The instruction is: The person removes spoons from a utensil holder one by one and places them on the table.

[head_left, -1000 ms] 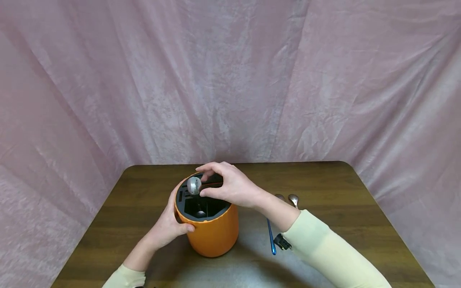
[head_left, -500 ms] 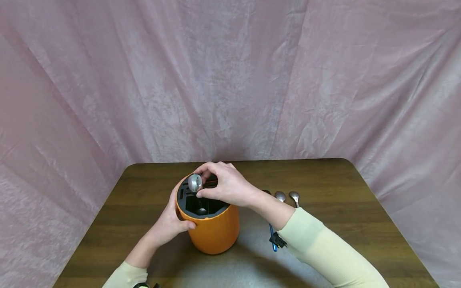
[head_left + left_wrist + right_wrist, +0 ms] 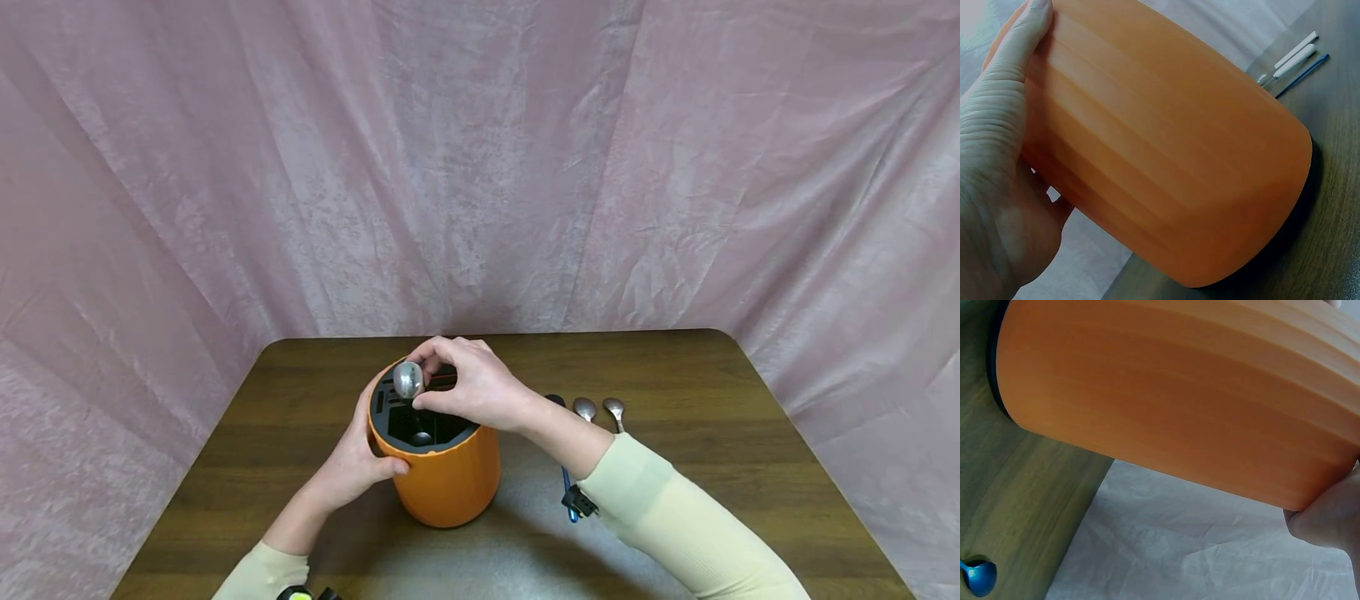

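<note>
An orange utensil holder (image 3: 450, 487) with a black slotted insert (image 3: 382, 421) stands upright on the table. My left hand (image 3: 348, 462) grips its left side, thumb on the front wall near the rim; the left wrist view shows this thumb (image 3: 1013, 47) along the orange wall. Over the opening, my right hand (image 3: 480, 387) pinches a metal spoon (image 3: 408, 380) between thumb and fingers just below its bowl. The bowl points up and the handle runs down toward the insert, its lower part hidden. A small shiny rounded shape (image 3: 422, 438) shows inside the front compartment.
Right of the holder lie two metal spoons, a nearer one (image 3: 583, 408) and a farther one (image 3: 614, 407). Beside them is a blue-handled utensil (image 3: 567, 481), partly under my right forearm. The wooden table (image 3: 675, 375) ends at a pink curtain (image 3: 480, 167).
My right forearm has shifted slightly, uncovering more of the spoon bowls behind it. Both hands keep their hold, and the pinched spoon has barely moved.
</note>
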`<move>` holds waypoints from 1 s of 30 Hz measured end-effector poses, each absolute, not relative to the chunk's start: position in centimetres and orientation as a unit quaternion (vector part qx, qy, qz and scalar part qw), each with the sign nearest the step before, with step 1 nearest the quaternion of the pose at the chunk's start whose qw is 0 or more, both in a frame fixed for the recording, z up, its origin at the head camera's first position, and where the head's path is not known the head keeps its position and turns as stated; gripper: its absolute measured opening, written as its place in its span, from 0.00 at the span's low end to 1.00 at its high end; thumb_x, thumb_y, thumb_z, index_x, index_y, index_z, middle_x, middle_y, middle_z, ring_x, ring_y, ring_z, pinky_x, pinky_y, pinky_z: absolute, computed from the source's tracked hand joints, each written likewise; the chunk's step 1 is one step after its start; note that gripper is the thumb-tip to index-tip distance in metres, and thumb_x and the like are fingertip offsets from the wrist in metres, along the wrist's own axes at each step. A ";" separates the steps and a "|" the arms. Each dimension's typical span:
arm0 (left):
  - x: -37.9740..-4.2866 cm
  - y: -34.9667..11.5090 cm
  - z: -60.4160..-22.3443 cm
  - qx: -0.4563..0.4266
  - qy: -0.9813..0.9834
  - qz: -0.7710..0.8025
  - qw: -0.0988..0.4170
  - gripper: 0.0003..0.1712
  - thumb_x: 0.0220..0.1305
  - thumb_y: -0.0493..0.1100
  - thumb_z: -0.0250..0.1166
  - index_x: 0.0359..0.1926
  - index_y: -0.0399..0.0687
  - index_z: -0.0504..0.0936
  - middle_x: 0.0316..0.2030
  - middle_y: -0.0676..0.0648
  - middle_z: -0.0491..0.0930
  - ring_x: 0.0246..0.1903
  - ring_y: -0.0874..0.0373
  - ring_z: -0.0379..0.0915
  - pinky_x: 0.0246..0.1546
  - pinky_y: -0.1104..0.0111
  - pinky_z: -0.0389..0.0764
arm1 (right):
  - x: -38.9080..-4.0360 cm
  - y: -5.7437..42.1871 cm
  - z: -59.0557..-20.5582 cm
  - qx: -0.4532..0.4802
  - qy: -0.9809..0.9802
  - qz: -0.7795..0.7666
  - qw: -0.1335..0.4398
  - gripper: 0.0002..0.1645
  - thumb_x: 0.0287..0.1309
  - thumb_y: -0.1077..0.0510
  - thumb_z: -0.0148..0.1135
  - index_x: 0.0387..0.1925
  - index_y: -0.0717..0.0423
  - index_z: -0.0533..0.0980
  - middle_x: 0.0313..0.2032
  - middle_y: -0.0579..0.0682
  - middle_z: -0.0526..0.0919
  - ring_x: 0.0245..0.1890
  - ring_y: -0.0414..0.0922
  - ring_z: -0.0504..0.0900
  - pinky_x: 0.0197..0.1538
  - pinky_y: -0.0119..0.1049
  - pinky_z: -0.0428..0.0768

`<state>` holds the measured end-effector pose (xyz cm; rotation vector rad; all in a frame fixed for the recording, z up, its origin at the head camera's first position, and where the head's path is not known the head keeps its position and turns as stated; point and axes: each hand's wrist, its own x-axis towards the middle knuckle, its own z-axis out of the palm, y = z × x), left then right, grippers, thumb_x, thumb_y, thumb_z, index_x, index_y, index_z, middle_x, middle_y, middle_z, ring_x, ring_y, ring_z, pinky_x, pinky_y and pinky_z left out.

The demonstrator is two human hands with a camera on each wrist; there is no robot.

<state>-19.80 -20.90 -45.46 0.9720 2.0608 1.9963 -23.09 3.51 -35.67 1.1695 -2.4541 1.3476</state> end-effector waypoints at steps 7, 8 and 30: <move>-19.7 -20.9 -45.4 0.320 0.683 0.655 0.055 0.68 0.54 0.62 0.76 0.81 0.61 0.39 0.77 0.43 0.49 0.71 0.51 0.58 0.66 0.69 0.67 | -23.1 3.5 -35.9 0.393 -0.802 0.446 0.057 0.24 0.54 0.56 0.79 0.51 0.45 0.79 0.29 0.31 0.83 0.41 0.35 0.77 0.51 0.39 0.72; -19.7 -20.9 -45.4 0.320 0.683 0.654 0.054 0.68 0.54 0.63 0.76 0.81 0.61 0.39 0.77 0.43 0.49 0.71 0.51 0.58 0.66 0.69 0.67 | -23.1 3.5 -35.9 0.393 -0.802 0.446 0.057 0.24 0.54 0.56 0.79 0.52 0.45 0.79 0.29 0.30 0.83 0.41 0.35 0.77 0.51 0.38 0.71; -19.6 -20.8 -45.2 0.318 0.675 0.663 0.063 0.68 0.54 0.61 0.77 0.81 0.61 0.39 0.76 0.42 0.51 0.71 0.49 0.58 0.66 0.69 0.67 | -22.4 4.0 -35.2 0.381 -0.735 0.561 -0.002 0.23 0.63 0.58 0.72 0.58 0.44 0.77 0.36 0.43 0.82 0.39 0.41 0.84 0.51 0.41 0.81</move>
